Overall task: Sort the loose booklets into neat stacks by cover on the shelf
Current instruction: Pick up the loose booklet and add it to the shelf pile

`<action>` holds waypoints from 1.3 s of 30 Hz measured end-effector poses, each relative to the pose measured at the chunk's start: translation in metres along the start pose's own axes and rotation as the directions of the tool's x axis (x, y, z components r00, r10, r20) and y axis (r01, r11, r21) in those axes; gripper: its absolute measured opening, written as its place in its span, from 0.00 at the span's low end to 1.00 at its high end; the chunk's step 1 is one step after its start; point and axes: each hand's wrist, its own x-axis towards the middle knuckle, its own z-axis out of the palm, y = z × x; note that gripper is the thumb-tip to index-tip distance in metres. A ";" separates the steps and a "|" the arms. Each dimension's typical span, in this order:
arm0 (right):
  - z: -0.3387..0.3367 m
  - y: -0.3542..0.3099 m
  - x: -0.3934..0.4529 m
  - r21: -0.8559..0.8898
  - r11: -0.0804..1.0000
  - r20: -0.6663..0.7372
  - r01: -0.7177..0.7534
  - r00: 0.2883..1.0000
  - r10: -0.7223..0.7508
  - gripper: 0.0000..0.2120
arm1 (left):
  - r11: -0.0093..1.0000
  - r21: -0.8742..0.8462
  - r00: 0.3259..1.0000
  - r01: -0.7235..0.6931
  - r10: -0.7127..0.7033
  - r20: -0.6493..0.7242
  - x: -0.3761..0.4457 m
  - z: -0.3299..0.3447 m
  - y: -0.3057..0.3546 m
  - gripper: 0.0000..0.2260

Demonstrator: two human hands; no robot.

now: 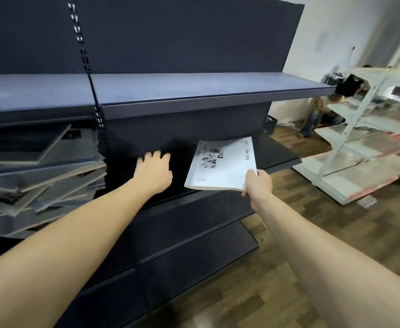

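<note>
A white booklet (pixel 220 164) with black print and a small dark picture hangs just above the dark middle shelf (pixel 279 159). My right hand (pixel 257 183) pinches its near right corner. My left hand (pixel 154 170) reaches over the same shelf to the left of the booklet, fingers loosely curled, holding nothing. A messy pile of grey booklets (pixel 40 171) lies tilted on the shelf bay at the left, some with dark covers.
The upper shelf (pixel 194 88) of the dark rack juts out above my hands. Lower dark shelves (pixel 194 233) step out below. A white shelving unit (pixel 364 129) stands at the right on the wooden floor, with a person crouched behind it.
</note>
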 end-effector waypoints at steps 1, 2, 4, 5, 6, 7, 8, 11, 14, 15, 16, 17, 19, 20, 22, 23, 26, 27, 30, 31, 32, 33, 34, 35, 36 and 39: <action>-0.011 0.002 0.009 -0.004 1.000 -0.005 0.000 1.000 0.000 0.13 | 1.000 -0.002 1.000 -0.012 0.012 -0.005 0.004 0.003 0.014 0.25; -0.024 0.005 0.020 -0.004 1.000 -0.012 0.001 1.000 -0.001 0.12 | 1.000 -0.004 1.000 -0.025 0.025 -0.009 0.008 0.005 0.030 0.25; -0.048 0.009 0.039 0.009 1.000 -0.028 0.001 1.000 -0.001 0.12 | 0.999 -0.014 0.999 -0.051 0.051 -0.013 0.017 0.010 0.059 0.25; -0.059 0.011 0.048 0.014 1.000 -0.033 -0.003 0.999 0.003 0.11 | 0.998 -0.018 0.998 -0.060 0.060 -0.011 0.021 0.013 0.074 0.25; -0.069 0.013 0.055 0.019 1.000 -0.039 -0.014 0.999 0.015 0.11 | 0.998 -0.018 0.998 -0.065 0.065 -0.003 0.023 0.014 0.086 0.24; -0.077 0.015 0.060 0.024 0.999 -0.041 -0.028 0.999 0.029 0.11 | 0.998 -0.021 0.998 -0.066 0.067 0.014 0.025 0.017 0.097 0.24; -0.082 0.015 0.060 0.032 0.999 -0.035 -0.044 0.998 0.045 0.11 | 0.997 -0.024 0.997 -0.068 0.068 0.026 0.025 0.018 0.103 0.24; -0.104 0.018 0.081 0.052 0.996 -0.027 -0.076 0.997 0.077 0.11 | 0.996 -0.029 0.996 -0.082 0.083 0.044 0.039 0.024 0.134 0.24; -0.109 0.025 0.099 0.067 0.994 -0.030 -0.089 0.995 0.092 0.12 | 0.995 -0.021 0.994 -0.093 0.094 0.049 0.050 0.030 0.151 0.24; -0.109 0.029 0.108 0.071 0.992 -0.027 -0.101 0.994 0.103 0.12 | 0.995 -0.020 0.993 -0.096 0.097 0.060 0.055 0.035 0.156 0.23; -0.108 0.031 0.115 0.073 0.991 -0.019 -0.112 0.993 0.114 0.12 | 0.995 -0.020 0.993 -0.098 0.099 0.071 0.059 0.038 0.160 0.23; -0.106 0.033 0.123 0.074 0.990 -0.010 -0.122 0.992 0.123 0.12 | 0.995 -0.017 0.992 -0.098 0.099 0.082 0.064 0.042 0.163 0.23; -0.102 0.035 0.138 0.065 0.989 0.002 -0.135 0.991 0.135 0.13 | 0.996 -0.017 0.990 -0.088 0.089 0.107 0.076 0.048 0.166 0.24; -0.099 0.036 0.147 0.058 0.989 0.006 -0.138 0.990 0.138 0.13 | 0.997 -0.019 0.990 -0.079 0.080 0.118 0.084 0.050 0.166 0.24; -0.094 0.037 0.164 0.037 0.989 0.002 -0.140 0.990 0.140 0.13 | 0.998 -0.032 0.990 -0.053 0.057 0.126 0.101 0.054 0.167 0.25; -0.091 0.036 0.175 0.023 0.990 0.005 -0.142 0.990 0.142 0.14 | 0.998 -0.046 0.991 -0.035 0.041 0.129 0.111 0.055 0.168 0.25; -0.086 0.031 0.205 -0.035 0.989 0.003 -0.145 0.989 0.145 0.13 | 0.991 -0.129 0.985 0.023 -0.001 0.171 0.144 0.063 0.170 0.28; -0.083 0.029 0.217 -0.062 0.987 0.007 -0.146 0.989 0.146 0.13 | 0.986 -0.164 0.981 0.037 -0.005 0.196 0.156 0.069 0.170 0.29; -0.072 0.029 0.253 -0.123 0.979 0.000 -0.163 0.986 0.165 0.10 | 0.970 -0.233 0.957 0.066 0.004 0.289 0.186 0.089 0.174 0.29; -0.069 0.029 0.262 -0.137 0.975 0.000 -0.178 0.984 0.180 0.10 | 0.963 -0.260 0.949 0.074 0.012 0.316 0.192 0.095 0.177 0.29; -0.065 0.029 0.272 -0.150 0.969 0.006 -0.195 0.980 0.199 0.09 | 0.953 -0.290 0.942 0.084 0.019 0.336 0.199 0.100 0.179 0.29; -0.062 0.029 0.282 -0.165 0.962 0.017 -0.216 0.975 0.222 0.08 | 0.943 -0.318 0.938 0.095 0.022 0.346 0.206 0.105 0.181 0.29; -0.058 0.029 0.291 -0.178 0.955 0.024 -0.239 0.969 0.247 0.09 | 0.932 -0.344 0.937 0.111 0.017 0.348 0.212 0.110 0.182 0.29; -0.054 0.030 0.300 -0.188 0.948 0.030 -0.258 0.963 0.268 0.10 | 0.921 -0.367 0.937 0.132 0.005 0.349 0.218 0.114 0.182 0.29; -0.051 0.030 0.307 -0.189 0.943 0.038 -0.273 0.958 0.285 0.11 | 0.910 -0.384 0.936 0.153 -0.010 0.351 0.221 0.116 0.181 0.29; -0.043 0.027 0.333 -0.234 0.931 0.101 -0.281 0.945 0.311 0.11 | 0.887 -0.407 0.938 0.217 -0.075 0.337 0.236 0.124 0.178 0.29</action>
